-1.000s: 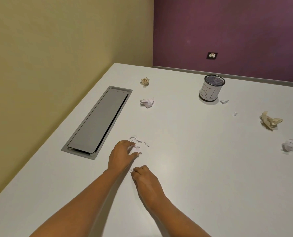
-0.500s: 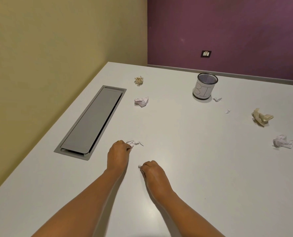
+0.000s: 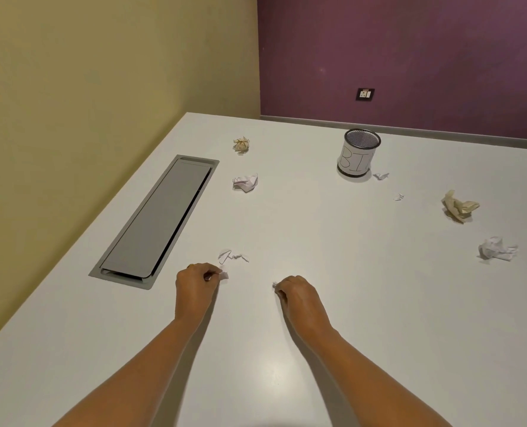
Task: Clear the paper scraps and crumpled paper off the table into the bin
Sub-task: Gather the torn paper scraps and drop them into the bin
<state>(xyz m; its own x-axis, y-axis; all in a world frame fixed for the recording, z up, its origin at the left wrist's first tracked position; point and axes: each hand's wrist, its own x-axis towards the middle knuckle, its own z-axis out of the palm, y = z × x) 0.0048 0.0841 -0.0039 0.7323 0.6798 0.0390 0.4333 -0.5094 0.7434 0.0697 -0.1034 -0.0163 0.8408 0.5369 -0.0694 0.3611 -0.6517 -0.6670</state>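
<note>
My left hand [image 3: 196, 283] is curled and pinches a small white paper scrap [image 3: 224, 275] that sticks out by its thumb. My right hand [image 3: 296, 292] is curled too, with a tiny white scrap [image 3: 275, 284] showing at its fingertips. A few thin white scraps [image 3: 233, 256] lie on the white table [image 3: 348, 272] just beyond my left hand. The mesh bin [image 3: 358, 156], labelled BIN, stands far back. Crumpled paper lies about: a tan ball [image 3: 241, 145], a white ball [image 3: 245, 182], a tan wad [image 3: 459, 205], a white wad [image 3: 497, 248].
A grey cable hatch [image 3: 159, 218] is set into the table at the left. Two tiny scraps [image 3: 381, 176] [image 3: 398, 197] lie right of the bin. A yellow wall runs along the left edge and a purple wall with a socket [image 3: 365, 94] stands behind.
My hands have drawn apart and back toward me, each closing on a scrap from the small pile. My right hand moved to the right. Fewer scraps lie in the pile.
</note>
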